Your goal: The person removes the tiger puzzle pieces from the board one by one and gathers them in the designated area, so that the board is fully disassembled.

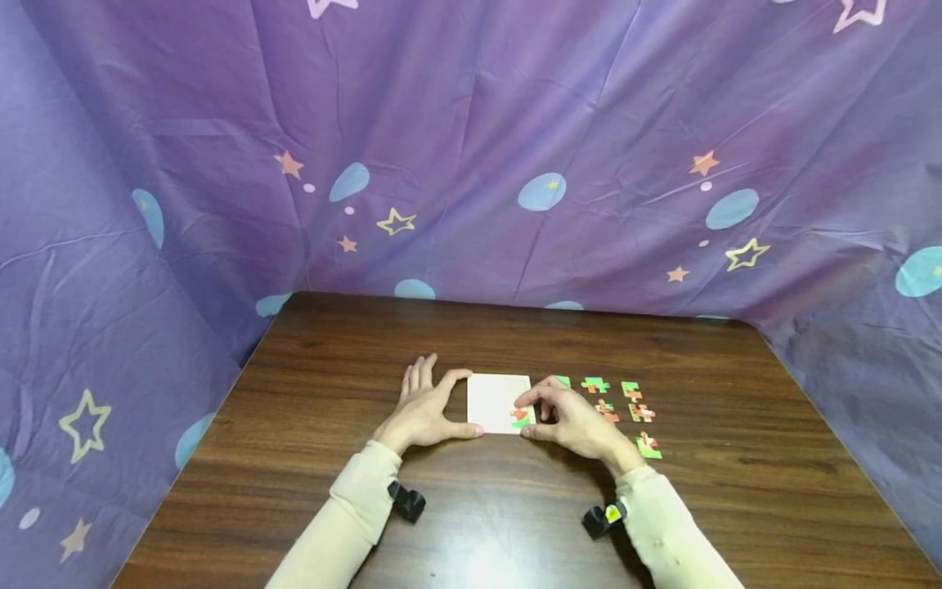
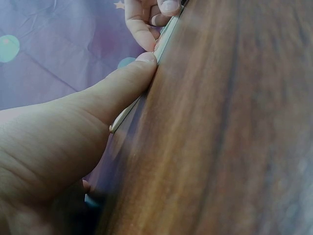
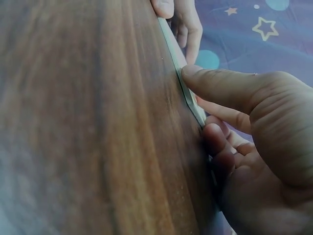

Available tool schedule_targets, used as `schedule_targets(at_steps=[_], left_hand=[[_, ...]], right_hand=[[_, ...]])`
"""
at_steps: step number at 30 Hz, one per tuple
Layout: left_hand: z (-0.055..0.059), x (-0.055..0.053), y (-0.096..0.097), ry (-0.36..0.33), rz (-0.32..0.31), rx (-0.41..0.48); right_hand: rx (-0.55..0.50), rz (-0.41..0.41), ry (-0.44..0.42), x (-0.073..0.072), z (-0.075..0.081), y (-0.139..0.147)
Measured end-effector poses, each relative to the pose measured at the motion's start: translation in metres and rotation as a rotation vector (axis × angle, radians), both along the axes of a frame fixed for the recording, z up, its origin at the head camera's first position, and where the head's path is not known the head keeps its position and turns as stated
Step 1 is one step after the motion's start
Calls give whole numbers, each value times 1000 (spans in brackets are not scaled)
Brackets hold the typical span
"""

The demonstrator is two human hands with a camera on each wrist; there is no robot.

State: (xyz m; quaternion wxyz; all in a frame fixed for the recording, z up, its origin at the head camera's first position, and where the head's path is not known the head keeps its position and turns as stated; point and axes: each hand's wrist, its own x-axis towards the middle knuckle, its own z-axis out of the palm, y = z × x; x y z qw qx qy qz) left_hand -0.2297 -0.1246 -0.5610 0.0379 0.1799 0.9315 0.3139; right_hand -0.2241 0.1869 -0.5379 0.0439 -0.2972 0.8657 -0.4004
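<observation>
A square white puzzle board (image 1: 489,403) lies flat on the table between both hands. At its left side my left hand (image 1: 423,413) holds it, the index fingertip at the upper left corner and the thumb on the near edge; the other fingers stretch away. A red and green jigsaw piece (image 1: 520,419) sits in the board's lower right corner. My right hand (image 1: 577,421) has its index finger and thumb on that piece and the board's corner, its other fingers curled. Both wrist views show the board edge-on, with the right thumb (image 3: 210,81) touching its near edge.
Several loose jigsaw pieces, red, green and white, lie right of the board, among them a green one (image 1: 595,384) and a corner one (image 1: 648,446). Part of them is covered by the right hand. A purple star-patterned cloth (image 1: 471,164) hangs behind the brown wooden table (image 1: 353,343).
</observation>
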Motion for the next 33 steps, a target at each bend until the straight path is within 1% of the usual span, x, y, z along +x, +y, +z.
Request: schedule_targets(at_steps=[4,10,17,22,27,33], left_hand=[[0,1,1,3,1,11],[0,0,0,11,-1,24],[-2,0,0,22,-5,15],[-3,-1,0,28,-5,13],[-3,-1,1,41,-2,8],[-4,-2,1,43,1,8]], right_hand=[[11,-9,-19,0,1,0],[9,-14,-23,0,1,-2],[-2,-24,-40,2,3,-5],[36,-45,-21,3,7,-7],[59,-59,6,3,8,-8],[58,-57,0,2,7,-7]])
